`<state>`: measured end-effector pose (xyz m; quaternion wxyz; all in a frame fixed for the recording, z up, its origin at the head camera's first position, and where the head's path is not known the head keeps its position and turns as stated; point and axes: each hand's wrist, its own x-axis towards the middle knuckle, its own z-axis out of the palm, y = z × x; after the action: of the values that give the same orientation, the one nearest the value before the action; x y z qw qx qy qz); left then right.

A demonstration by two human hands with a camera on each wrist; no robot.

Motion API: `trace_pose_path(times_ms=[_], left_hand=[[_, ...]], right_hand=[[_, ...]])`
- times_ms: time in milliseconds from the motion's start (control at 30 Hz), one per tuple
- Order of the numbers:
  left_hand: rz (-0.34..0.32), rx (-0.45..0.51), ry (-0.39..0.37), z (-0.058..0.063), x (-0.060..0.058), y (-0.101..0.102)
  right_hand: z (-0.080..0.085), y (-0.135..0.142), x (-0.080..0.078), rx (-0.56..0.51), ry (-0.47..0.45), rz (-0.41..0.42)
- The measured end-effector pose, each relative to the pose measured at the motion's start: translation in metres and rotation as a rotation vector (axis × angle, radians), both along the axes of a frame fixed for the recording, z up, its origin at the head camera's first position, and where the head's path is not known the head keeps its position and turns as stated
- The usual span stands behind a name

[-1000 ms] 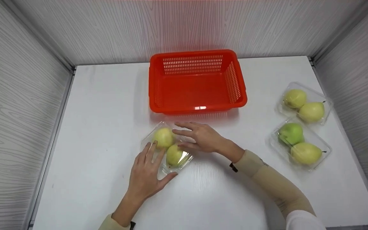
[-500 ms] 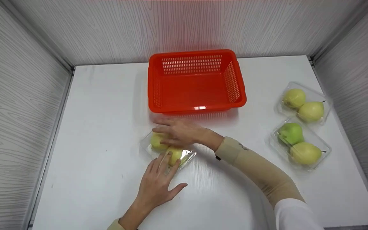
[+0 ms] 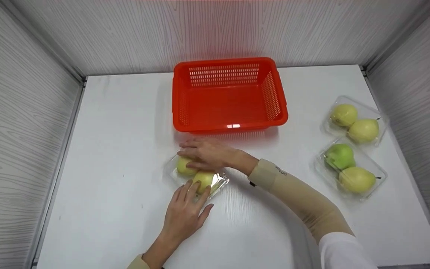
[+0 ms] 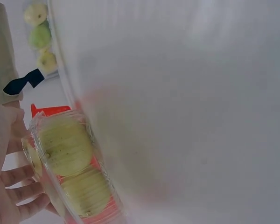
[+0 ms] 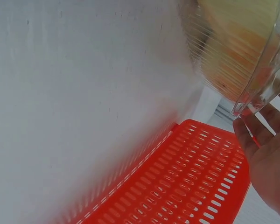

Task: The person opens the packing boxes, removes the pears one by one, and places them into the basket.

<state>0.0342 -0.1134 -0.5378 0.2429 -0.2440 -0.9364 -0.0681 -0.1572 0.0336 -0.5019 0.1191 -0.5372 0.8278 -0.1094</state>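
A clear plastic clamshell box lies on the white table in front of the basket, with two yellow pears inside. My left hand touches its near side, fingertips on the lid and thumb held apart. Across the far side reaches my right hand, its extended fingers covering part of the lid. The left wrist view shows both pears through the ribbed box wall, beside the fingers of the left hand. In the right wrist view the right hand has its fingertips at the box edge.
Just behind the hands stands a red plastic basket. Two more clear boxes sit at the table's right side: the far one holds two yellow pears, the near one a green pear and a yellow pear. Grey wood-grain panels enclose the table.
My right hand has moved left over the far part of the box. My left hand has shifted right and slightly nearer, its thumb then drawing in. The basket and right-side boxes stay put.
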Motion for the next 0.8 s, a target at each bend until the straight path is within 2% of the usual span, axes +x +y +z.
trace_pose_path(times_ms=[333,600,800], left_hand=[[-0.007,-0.036,0.012,0.001,-0.001,-0.003],[-0.012,-0.032,0.057,-0.002,-0.003,-0.005],[-0.024,-0.026,0.062,-0.004,-0.004,-0.008]], right_hand=[[-0.003,0.01,0.002,-0.029,0.038,0.006],[-0.003,0.021,0.004,-0.001,0.081,-0.011],[-0.005,0.029,0.005,0.004,0.098,-0.019]])
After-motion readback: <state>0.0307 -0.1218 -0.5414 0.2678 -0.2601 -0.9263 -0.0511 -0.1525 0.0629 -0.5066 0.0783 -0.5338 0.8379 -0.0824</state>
